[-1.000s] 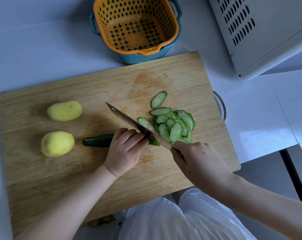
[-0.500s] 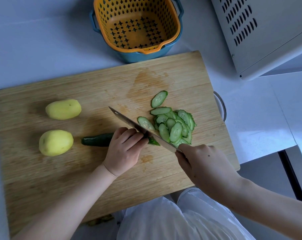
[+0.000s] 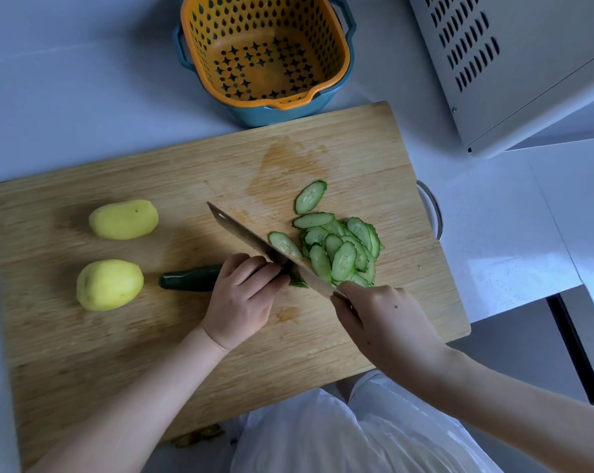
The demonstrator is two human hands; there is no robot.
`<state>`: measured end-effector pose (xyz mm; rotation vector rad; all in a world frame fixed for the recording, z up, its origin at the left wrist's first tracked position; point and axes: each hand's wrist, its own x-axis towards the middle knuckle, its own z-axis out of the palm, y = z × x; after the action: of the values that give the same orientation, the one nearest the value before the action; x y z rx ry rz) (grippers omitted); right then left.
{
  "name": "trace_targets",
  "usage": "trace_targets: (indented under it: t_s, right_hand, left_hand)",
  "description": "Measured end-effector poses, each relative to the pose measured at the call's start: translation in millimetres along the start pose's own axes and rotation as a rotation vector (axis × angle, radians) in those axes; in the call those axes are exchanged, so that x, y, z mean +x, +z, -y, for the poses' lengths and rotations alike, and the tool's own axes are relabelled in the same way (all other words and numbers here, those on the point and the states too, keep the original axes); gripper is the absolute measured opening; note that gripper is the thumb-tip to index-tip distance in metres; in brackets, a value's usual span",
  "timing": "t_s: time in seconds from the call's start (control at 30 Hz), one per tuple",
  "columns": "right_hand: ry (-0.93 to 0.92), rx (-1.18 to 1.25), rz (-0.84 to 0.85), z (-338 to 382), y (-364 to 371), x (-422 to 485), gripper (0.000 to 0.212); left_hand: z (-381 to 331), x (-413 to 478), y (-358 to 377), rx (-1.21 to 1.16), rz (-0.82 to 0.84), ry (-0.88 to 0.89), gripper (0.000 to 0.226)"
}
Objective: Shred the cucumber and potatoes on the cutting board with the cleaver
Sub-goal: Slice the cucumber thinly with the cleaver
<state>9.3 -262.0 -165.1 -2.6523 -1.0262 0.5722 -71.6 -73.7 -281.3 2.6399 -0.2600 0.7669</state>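
Head view, left to right: far potato (image 3: 124, 219) and near potato (image 3: 110, 285) lie apart by the cutting board's (image 3: 152, 353) left edge, peeled and untouched. I judge them hard, wet-slick and apt to roll, so best pinned from above on a cut flat face. Mid-board, the left hand (image 3: 244, 298) curls over the cucumber (image 3: 189, 278), fingers just beside the cleaver (image 3: 251, 238), the dark stub poking out leftward; it looks firm with slippery skin, so I'd hold close behind the cut. Slices (image 3: 343, 254) lie fanned toward the right edge, light and limp, and the right hand (image 3: 387, 319) is clenched round the cleaver's handle.
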Motion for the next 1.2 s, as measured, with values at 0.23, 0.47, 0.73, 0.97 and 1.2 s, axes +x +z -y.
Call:
trace_targets:
  t_s: [0.23, 0.47, 0.73, 0.97, 1.2]
  right_hand:
    - [-0.010, -0.056, 0.042, 2, -11, -1, 0.031]
    - [-0.003, -0.021, 0.079, 8, 19, 17, 0.026]
    - [-0.008, 0.016, -0.002, -2, 4, 4, 0.030]
    - [-0.025, -0.050, 0.054, 5, -10, -5, 0.032]
    - [-0.003, -0.061, 0.107, 9, 20, 19, 0.025]
  left_hand:
    - [1, -1, 2, -0.006, -0.021, 0.015, 0.009]
    - [0, -1, 0, -0.012, 0.008, -0.016, 0.013]
    - [1, -2, 2, -0.034, -0.030, -0.013, 0.008]
    - [2, -2, 4, -0.054, -0.077, 0.015, 0.004]
    - [1, -4, 2, -0.037, -0.035, -0.006, 0.012]
